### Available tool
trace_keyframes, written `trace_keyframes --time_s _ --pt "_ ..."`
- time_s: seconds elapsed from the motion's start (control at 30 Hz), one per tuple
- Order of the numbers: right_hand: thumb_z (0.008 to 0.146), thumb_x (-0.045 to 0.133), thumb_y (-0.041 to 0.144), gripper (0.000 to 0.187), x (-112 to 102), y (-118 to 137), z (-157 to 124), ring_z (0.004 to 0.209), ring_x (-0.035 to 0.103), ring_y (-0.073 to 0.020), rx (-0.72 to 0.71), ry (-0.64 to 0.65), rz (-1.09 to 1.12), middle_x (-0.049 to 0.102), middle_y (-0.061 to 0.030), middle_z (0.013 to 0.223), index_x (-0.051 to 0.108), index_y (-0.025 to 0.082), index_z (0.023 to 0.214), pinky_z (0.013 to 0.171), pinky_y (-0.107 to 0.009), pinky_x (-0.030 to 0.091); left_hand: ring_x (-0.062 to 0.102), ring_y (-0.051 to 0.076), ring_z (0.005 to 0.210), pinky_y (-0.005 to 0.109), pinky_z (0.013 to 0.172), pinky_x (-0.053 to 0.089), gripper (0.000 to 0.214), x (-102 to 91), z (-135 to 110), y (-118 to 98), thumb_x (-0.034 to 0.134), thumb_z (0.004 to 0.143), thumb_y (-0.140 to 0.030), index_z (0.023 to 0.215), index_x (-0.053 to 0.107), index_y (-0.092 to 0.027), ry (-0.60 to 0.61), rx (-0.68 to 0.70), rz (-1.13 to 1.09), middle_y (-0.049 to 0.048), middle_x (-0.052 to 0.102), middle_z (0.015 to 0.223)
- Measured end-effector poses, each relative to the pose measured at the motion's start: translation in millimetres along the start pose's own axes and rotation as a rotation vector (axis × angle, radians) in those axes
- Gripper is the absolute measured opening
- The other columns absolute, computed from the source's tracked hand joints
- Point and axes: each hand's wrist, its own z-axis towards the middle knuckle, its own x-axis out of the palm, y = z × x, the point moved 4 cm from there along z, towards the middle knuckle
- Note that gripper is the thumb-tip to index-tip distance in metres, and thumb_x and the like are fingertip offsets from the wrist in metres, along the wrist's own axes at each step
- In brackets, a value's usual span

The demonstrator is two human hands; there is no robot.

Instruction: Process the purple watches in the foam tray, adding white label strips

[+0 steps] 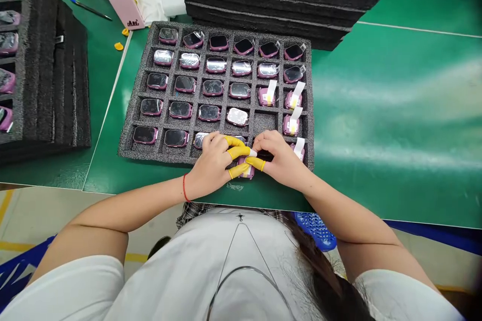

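Note:
Both hands meet at the front edge of a dark foam tray (pixel 130 148), over a pink smartwatch body (pixel 246 172) lying back side up. My left hand (pixel 213 163), with yellow finger cots and a red cord at the wrist, grips the watch body between thumb and fingers. From the other side, my right hand (pixel 280 160), a yellow cot on its thumb, pinches a small white strip (pixel 253 152) on that watch. The fingers partly hide watch and strip. Other watches sit screen up in the tray; several at the right (pixel 292 124) are face down with white strips standing up.
A tall stack of black foam trays (pixel 271 0) stands behind the tray, another stack (pixel 68 75) at the left. A pink pump bottle (pixel 122 2), a blue pen (pixel 90 9) and small yellow pieces (pixel 119 46) are on the green table (pixel 395 125).

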Motion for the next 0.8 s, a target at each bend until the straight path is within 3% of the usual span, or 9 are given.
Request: trace_keyframes --time_s 0.13,0.27,0.33,0.43,0.63,0.8 --pt "0.085 0.063 0.015 0.01 -6.3 9.7 -3.3 0.077 0.059 -0.014 -0.118 -0.06 0.15 0.061 -0.0018 0.083 0.058 0.021 0.079 0.068 -0.029 0.051 0.058 0.018 0.103 0.045 0.111 0.026 0.018 0.2 3.3 1.1 0.062 0.092 -0.037 0.104 0.065 -0.024 0.047 -0.089 -0.146 0.0016 0.067 0.104" --pt "0.088 0.054 0.008 0.017 -10.4 21.9 -10.2 0.082 0.063 -0.0143 -0.421 -0.04 0.013 0.064 -0.0039 0.088 0.062 0.023 0.088 0.069 -0.028 0.055 0.058 0.017 0.102 0.046 0.113 0.024 0.011 1.1 6.0 1.3 0.058 0.093 -0.031 0.092 0.068 -0.026 0.064 -0.103 -0.217 -0.0005 0.069 0.104" --pt "0.089 0.054 0.011 0.017 -11.4 23.2 -12.2 0.088 0.064 -0.0159 -0.492 0.014 -0.04 0.066 -0.0067 0.094 0.064 0.023 0.096 0.073 -0.03 0.057 0.058 0.016 0.102 0.046 0.113 0.025 0.011 1.7 5.7 2.5 0.058 0.092 -0.029 0.092 0.068 -0.025 0.045 -0.1 -0.222 -0.0006 0.069 0.103" --pt "0.09 0.059 0.02 0.009 -14.0 21.2 -11.2 0.09 0.065 -0.0158 -0.455 0.076 0.028 0.067 -0.009 0.099 0.063 0.02 0.099 0.076 -0.029 0.058 0.059 0.016 0.1 0.045 0.113 0.025 0.01 2.2 4.4 3.9 0.059 0.092 -0.029 0.093 0.068 -0.025 0.023 -0.088 -0.228 -0.0009 0.069 0.102" --pt "0.091 0.059 0.02 0.007 -12.6 14.6 -8.6 0.081 0.066 -0.016 -0.21 0.093 0.084 0.07 -0.0043 0.089 0.061 0.022 0.097 0.07 -0.029 0.057 0.059 0.016 0.1 0.047 0.115 0.022 0.015 2.9 5.9 2.4 0.059 0.092 -0.035 0.086 0.068 -0.025 0.058 -0.122 -0.24 -0.001 0.07 0.101" --pt "0.091 0.056 0.014 0.011 -12.2 14.1 -10.7 0.083 0.066 -0.0167 -0.206 0.089 0.022 0.07 -0.0047 0.089 0.062 0.022 0.096 0.071 -0.03 0.056 0.06 0.016 0.099 0.047 0.115 0.023 0.009 2.4 7.9 -1.8 0.061 0.089 -0.028 0.084 0.066 -0.024 0.036 -0.124 -0.249 -0.0011 0.071 0.099"
